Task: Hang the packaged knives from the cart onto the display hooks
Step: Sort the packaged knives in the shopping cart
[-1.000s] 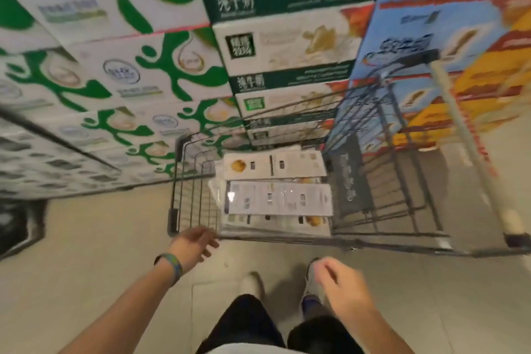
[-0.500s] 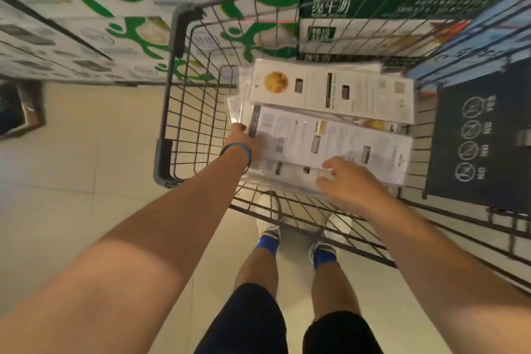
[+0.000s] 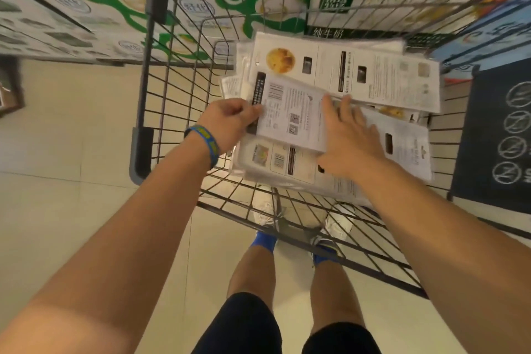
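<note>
Subject of move: top packet [image 3: 290, 118], uppermost on the stack of packaged knives [image 3: 373, 77].
Location: inside the cart [image 3: 140, 149], on the basket floor. The stack sits toward the basket's far right and leaves bare wire along the left wall and the near edge.
Long axis: runs from the basket's left wall toward its right side, with the right end dropping slightly toward the near edge. The printed back faces up.
Left hand [image 3: 230, 121]: at the packet's left short end. The fingers are curled with the thumb over the top face, pinching that end. A blue wristband [image 3: 205, 142] is on the wrist.
Right hand [image 3: 350, 138]: palm down on the packet at about mid-length, with fingers straight and spread, pointing toward the far edge. It presses and grasps nothing.
Governing relation: the packet lies crosswise to both forearms. The left hand holds one end, and the right hand rests on the top face, not on an edge.
Nearer hand: both are in contact, but only the left has a hold.
Step in hand (judgement): separating the top packet from the stack before lifting it out.
Next move calls for (judgement): lifting the left end clear while the right hand either steadies the packets below or shifts to the far end.
Risk (judgement): the glossy packets beneath may slide along with it.
Hang hole: cannot be made out.
Display hooks: not in view.
Surroundings: stacked milk cartons [image 3: 86, 8] stand beyond the far edge, and a dark panel with prohibition icons [image 3: 502, 138] is on the right side.
</note>
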`<action>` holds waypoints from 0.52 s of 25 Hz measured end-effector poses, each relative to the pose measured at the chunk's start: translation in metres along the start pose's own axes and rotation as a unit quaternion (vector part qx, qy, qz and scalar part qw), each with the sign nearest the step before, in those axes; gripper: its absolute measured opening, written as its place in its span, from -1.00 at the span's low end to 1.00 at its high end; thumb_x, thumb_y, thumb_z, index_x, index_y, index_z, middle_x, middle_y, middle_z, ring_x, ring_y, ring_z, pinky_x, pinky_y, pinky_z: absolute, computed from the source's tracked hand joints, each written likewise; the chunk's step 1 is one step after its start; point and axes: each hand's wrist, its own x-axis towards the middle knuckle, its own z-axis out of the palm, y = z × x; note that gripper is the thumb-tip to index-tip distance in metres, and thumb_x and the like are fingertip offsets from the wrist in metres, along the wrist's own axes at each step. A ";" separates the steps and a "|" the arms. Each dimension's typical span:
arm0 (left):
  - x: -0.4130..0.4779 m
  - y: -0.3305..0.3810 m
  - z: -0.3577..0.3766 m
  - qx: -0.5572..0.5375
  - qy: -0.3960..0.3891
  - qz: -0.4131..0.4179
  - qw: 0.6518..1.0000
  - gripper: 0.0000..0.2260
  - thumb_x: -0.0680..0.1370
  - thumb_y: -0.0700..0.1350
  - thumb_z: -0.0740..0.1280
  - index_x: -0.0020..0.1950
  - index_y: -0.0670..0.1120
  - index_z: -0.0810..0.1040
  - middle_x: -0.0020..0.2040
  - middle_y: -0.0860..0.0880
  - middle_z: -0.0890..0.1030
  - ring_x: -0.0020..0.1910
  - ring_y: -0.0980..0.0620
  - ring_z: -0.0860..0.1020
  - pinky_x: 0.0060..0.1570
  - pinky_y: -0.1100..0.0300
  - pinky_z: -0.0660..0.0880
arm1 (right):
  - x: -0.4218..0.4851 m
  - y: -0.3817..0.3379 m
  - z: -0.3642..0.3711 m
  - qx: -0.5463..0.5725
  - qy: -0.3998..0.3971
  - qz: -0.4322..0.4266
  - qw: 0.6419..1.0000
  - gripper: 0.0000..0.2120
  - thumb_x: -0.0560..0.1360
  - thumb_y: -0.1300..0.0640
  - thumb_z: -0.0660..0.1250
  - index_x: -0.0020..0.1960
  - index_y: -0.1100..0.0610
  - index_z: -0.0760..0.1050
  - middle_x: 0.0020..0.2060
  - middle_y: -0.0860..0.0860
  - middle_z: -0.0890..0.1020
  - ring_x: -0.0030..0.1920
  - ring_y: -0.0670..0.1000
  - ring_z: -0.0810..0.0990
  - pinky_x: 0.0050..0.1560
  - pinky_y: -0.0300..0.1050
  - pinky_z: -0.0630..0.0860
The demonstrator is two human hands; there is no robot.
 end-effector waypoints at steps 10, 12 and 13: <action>0.015 -0.033 0.013 -0.009 0.098 -0.167 0.981 -0.48 0.60 0.29 0.05 0.25 -0.07 0.51 0.10 -0.03 0.60 0.07 -0.10 0.56 0.09 0.01 0.50 | -0.017 0.020 -0.064 0.114 0.274 -0.111 0.948 -0.53 0.51 -0.34 0.31 -0.10 0.06 0.69 -0.39 -0.03 0.59 -0.35 -0.04 0.50 -0.37 -0.15 0.30; 0.003 -0.034 0.018 0.037 0.164 -0.035 0.985 -0.50 0.57 0.31 0.07 0.26 0.00 0.51 0.10 0.03 0.58 0.12 -0.06 0.53 0.12 0.06 0.42 | -0.023 0.017 -0.070 0.218 0.313 -0.089 0.920 -0.43 0.48 -0.36 0.30 -0.27 0.17 0.58 -0.48 0.03 0.46 -0.42 -0.08 0.37 -0.35 -0.04 0.24; -0.005 -0.029 0.020 -0.050 0.153 0.018 0.987 -0.49 0.56 0.31 0.08 0.23 -0.01 0.53 0.09 0.03 0.61 0.12 -0.04 0.55 0.11 0.05 0.45 | -0.025 0.017 -0.073 0.271 0.322 -0.079 0.904 -0.40 0.47 -0.36 0.30 -0.33 0.21 0.51 -0.51 0.08 0.37 -0.44 -0.08 0.30 -0.34 0.01 0.24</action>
